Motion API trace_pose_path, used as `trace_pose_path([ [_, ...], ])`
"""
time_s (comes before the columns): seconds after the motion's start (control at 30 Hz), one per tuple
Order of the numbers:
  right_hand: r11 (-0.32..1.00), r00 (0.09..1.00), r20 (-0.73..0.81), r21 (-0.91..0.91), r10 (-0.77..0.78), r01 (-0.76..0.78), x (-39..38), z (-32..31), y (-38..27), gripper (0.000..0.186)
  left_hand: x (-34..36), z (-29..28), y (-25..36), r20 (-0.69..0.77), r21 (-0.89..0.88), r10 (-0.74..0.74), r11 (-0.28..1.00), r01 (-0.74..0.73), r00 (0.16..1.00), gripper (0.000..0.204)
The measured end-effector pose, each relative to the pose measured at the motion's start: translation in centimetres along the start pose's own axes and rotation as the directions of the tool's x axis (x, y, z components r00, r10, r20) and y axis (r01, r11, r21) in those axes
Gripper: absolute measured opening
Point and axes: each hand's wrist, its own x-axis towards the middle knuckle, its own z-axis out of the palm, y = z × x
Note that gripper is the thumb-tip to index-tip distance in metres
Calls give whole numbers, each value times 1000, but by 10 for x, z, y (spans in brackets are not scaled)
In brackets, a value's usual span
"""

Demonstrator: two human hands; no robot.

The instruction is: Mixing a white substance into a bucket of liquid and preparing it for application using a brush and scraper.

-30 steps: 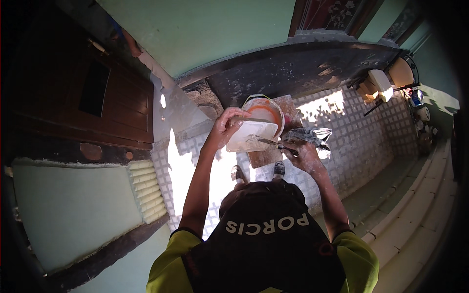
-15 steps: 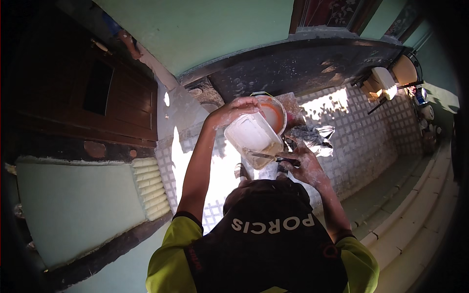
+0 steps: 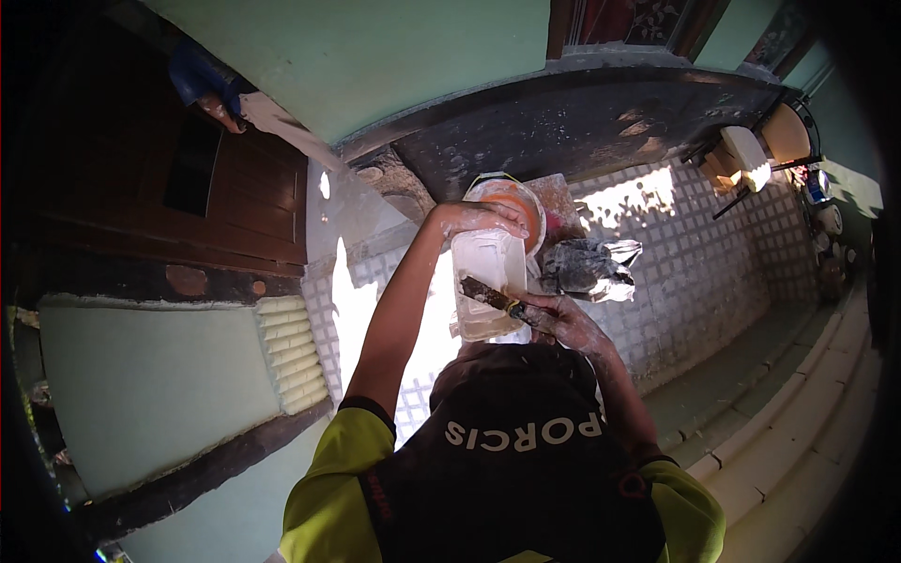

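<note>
A white, rectangular plastic tub (image 3: 488, 258), smeared with pale paste, is held in front of my body. My left hand (image 3: 483, 220) grips its far rim, the fingers bent over the edge. In my right hand (image 3: 568, 324) is a putty knife (image 3: 493, 296), its dark, stained blade lying across the tub's opening toward the left. Whether the blade touches the paste, I cannot tell. Just beyond the tub stands a round bucket (image 3: 533, 211) with an orange inside and a pale-coated rim, partly hidden by my left hand.
A crumpled grey plastic bag (image 3: 591, 267) lies right of the bucket on the tiled floor (image 3: 676, 272). A chair (image 3: 746, 159) stands at the far right. Ahead runs a green wall with a dark lower band (image 3: 563, 122). Another person's blue sleeve (image 3: 192, 75) shows at the upper left.
The tub has turned more upright in view. My right hand has moved slightly nearer, and the putty knife now shows its flat side. The other person's blue sleeve has come further into view.
</note>
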Motion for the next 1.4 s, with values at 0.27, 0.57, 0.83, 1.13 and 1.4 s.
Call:
trace_pose_path([
  [0.27,1000,999,-42,-1,12,-12,-9,-30,13,41,1,6,-39,115,-714,284,690,-119,952,78],
  [0.57,925,985,-163,-378,-48,-17,-6,-52,9,37,25,100,-75,-642,-577,244,471,-668,727,79],
  [0.83,704,920,-186,-700,-344,121,-38,-41,-27,33,23,92,-67,-692,-568,296,340,-750,658,84],
  [1.13,739,912,-80,-616,-403,273,-28,-39,-15,39,26,96,-48,-778,-368,357,409,-835,518,86],
  [1.4,755,863,-146,-568,-484,327,-14,-33,-22,37,42,110,-56,-821,-362,260,452,-815,508,90],
])
